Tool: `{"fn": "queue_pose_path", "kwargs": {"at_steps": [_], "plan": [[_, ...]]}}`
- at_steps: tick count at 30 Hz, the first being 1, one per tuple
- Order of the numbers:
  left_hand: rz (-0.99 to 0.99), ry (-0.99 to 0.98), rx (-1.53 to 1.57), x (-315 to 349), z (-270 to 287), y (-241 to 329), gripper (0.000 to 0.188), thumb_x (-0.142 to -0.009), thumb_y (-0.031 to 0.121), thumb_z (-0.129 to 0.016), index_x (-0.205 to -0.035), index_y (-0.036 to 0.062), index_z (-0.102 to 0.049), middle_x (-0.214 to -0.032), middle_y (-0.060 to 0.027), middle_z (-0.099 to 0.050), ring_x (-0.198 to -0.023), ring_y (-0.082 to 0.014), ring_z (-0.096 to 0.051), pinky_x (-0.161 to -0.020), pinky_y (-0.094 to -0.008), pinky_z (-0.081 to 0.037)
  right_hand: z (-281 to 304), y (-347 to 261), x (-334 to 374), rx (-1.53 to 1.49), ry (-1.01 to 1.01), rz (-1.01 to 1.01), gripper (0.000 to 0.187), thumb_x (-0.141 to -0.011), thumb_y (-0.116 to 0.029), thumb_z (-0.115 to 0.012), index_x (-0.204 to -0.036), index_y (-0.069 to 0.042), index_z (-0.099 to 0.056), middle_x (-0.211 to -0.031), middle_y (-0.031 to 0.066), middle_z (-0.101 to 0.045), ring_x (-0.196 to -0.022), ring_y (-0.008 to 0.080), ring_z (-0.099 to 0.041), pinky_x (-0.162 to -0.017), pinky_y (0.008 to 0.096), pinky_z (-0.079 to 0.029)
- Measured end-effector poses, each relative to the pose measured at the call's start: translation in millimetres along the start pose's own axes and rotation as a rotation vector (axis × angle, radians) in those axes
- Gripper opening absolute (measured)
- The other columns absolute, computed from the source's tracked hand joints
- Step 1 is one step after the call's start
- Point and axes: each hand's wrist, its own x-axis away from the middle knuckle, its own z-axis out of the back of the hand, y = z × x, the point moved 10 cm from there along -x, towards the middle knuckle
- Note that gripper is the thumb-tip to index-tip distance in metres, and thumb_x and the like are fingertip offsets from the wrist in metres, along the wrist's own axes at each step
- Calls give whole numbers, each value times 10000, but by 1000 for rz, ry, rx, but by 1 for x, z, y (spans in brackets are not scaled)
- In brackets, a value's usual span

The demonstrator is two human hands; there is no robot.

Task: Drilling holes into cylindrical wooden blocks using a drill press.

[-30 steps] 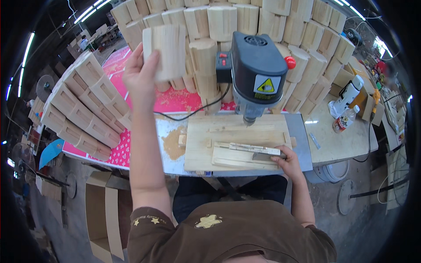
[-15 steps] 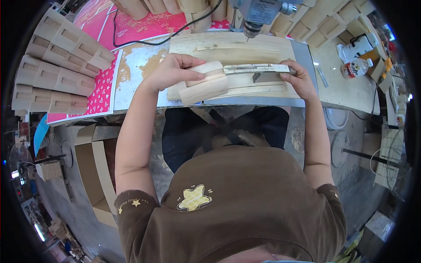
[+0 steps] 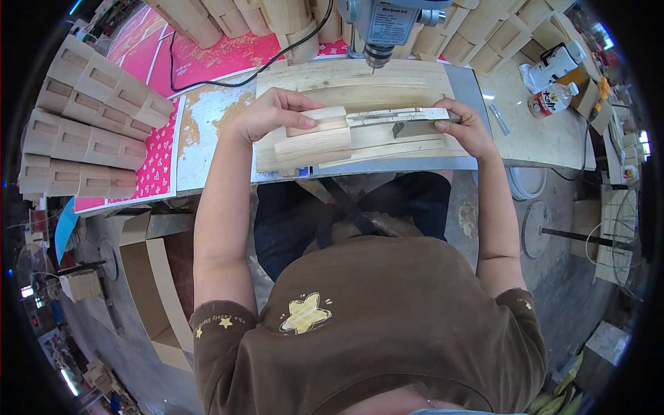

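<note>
My left hand (image 3: 273,117) is closed on a pale wooden block (image 3: 315,146) with a rounded side, thumb and fingers gripping its upper left part. A long, narrow, light-coloured strip (image 3: 398,115) reaches from the block's right end to my right hand (image 3: 469,130), which pinches its far end between thumb and fingers. A small dark metal tab (image 3: 398,130) hangs below the strip. Whether the strip goes into the block or only meets its end, I cannot tell. Both are held over a grooved wooden board (image 3: 360,84) on the bench, in front of a drill press (image 3: 391,24).
The drill chuck (image 3: 378,57) points down just beyond my hands. Stacked wooden blocks (image 3: 104,128) with recesses stand at left, more (image 3: 477,41) at back right. A black cable (image 3: 263,68) crosses the bench. Right lie a bottle (image 3: 551,100) and a pen-like tool (image 3: 499,119). An open cardboard box (image 3: 162,290) is below left.
The wooden block has gone from tilted to nearly level, with both hands keeping their hold. The whole view has shifted slightly.
</note>
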Motion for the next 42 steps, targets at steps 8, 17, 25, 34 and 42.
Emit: {"fn": "queue_pose_path", "kwargs": {"at_steps": [8, 17, 25, 34, 42], "plan": [[-300, 753, 516, -11, 11, -13, 291, -913, 280, -534, -937, 3, -621, -914, -82, -635, -827, -130, -567, -756, -290, -445, -34, -13, -14, 141, -3, 30, 250, -786, -36, -669, -1027, -25, -602, -971, 14, -596, -940, 125, -527, -859, 250, -406], [-588, 848, -399, 36, -45, -8, 406, -820, 288, -640, -1093, 7, -536, -945, -106, -549, -894, -223, -516, -819, -310, -381, 9, -2, -7, 184, 254, 71, 265, -771, -31, -684, -1022, -25, -598, -950, 32, -588, -912, 136, -531, -829, 256, -414], [-396, 912, -885, 15, -25, -5, 731, -571, 296, -809, -1197, 39, -533, -967, -84, -576, -964, -266, -527, -898, -397, -304, 4, -10, -47, 297, 284, 168, 286, -779, -47, -679, -1049, -39, -585, -1014, 58, -575, -961, 183, -529, -837, 273, -412], [-477, 939, -850, 14, -19, -15, 672, -586, 232, -794, -1194, 89, -544, -833, -39, -531, -889, -242, -492, -846, -385, -315, 41, -89, -55, 360, 353, 347, 437, -866, -204, -617, -1255, -83, -457, -1151, 42, -531, -1086, 168, -495, -858, 295, -420], [-454, 881, -813, 1, -19, -17, 661, -574, 206, -800, -1176, 85, -557, -802, -39, -521, -823, -245, -475, -795, -377, -345, 53, -240, -98, 522, 577, 355, 345, -934, -353, -450, -957, -62, -633, -886, 114, -658, -766, 240, -582, -698, 311, -445]]}}
